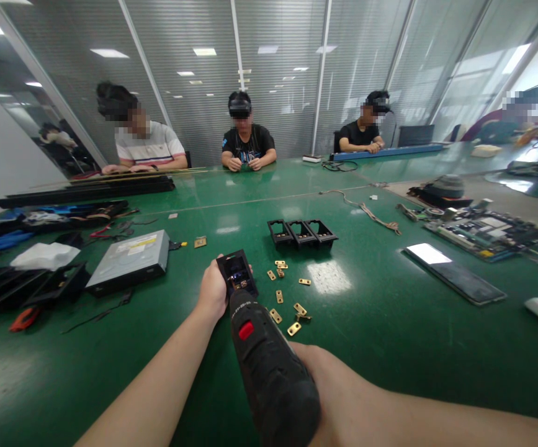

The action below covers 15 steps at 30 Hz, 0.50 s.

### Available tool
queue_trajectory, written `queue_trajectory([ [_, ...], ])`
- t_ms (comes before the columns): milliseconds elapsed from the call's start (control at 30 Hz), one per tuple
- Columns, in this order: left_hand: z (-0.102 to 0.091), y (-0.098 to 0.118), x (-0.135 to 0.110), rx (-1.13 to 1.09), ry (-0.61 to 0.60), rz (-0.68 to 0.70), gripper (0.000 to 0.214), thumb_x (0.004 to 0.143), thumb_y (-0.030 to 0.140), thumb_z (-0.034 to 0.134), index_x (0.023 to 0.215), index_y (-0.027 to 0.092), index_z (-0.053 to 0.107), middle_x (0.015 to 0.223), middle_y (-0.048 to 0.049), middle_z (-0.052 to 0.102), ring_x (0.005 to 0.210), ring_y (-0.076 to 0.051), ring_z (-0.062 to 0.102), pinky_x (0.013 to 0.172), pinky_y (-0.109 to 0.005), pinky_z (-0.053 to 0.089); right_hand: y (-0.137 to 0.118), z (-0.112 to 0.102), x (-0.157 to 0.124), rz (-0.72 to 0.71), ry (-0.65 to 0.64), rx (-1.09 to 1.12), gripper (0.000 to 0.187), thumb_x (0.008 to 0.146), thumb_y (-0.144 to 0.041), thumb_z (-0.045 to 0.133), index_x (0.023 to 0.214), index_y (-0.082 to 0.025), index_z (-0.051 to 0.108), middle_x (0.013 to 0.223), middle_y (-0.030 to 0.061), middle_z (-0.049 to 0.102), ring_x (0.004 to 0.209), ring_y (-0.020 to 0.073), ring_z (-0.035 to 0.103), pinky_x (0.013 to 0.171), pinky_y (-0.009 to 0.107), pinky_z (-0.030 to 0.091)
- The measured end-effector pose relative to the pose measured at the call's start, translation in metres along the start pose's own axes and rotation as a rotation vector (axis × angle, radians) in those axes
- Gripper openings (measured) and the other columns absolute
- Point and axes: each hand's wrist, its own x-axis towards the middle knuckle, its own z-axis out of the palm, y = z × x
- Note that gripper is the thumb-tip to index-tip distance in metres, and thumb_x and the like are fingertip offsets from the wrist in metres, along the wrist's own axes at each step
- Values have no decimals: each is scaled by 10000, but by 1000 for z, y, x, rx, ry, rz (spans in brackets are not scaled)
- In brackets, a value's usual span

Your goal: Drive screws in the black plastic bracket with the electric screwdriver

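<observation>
My left hand [213, 287] is closed around a small black plastic frame [251, 287] with brass-coloured parts inside. In my right hand [313, 366] is a black cordless drill [273, 372] with a red switch on top. Its front end points away from me and meets the near end of the frame; the tip itself is hidden. To the right of the frame lie several small brass plates [279, 297], each with two holes. Beyond them stands a row of three similar black frames [302, 233].
A metal disc drive [131, 257], white tissue [45, 256] and black frames [59, 285] lie left. On the right are a phone [455, 273], a circuit board [487, 230] and a cord [366, 210]. Several people sit across the green table [390, 347].
</observation>
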Motion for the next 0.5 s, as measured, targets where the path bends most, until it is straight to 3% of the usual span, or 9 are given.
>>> queue_trajectory([
  [133,0,0,0,11,5,-5,457,1083,375,428,947,116,779,758,-152,808,697,-277,793,617,-329,618,1,-2,-2,-6,3,32,622,500,-70,1014,1036,-195,726,856,-55,593,753,153,523,1001,409,578],
  [300,-1,-1,2,-9,3,4,447,1076,377,448,970,102,785,757,-147,805,719,-287,803,638,-341,625,-6,1,-1,18,11,-50,633,502,37,964,1059,-170,744,864,-51,605,764,141,494,942,359,582],
  [500,-2,-1,3,-22,-8,-9,451,1073,382,448,983,103,791,764,-151,808,775,-300,823,670,-347,638,-2,1,0,49,23,-8,631,471,-25,1016,1007,-181,722,832,-68,593,736,126,490,920,348,575],
])
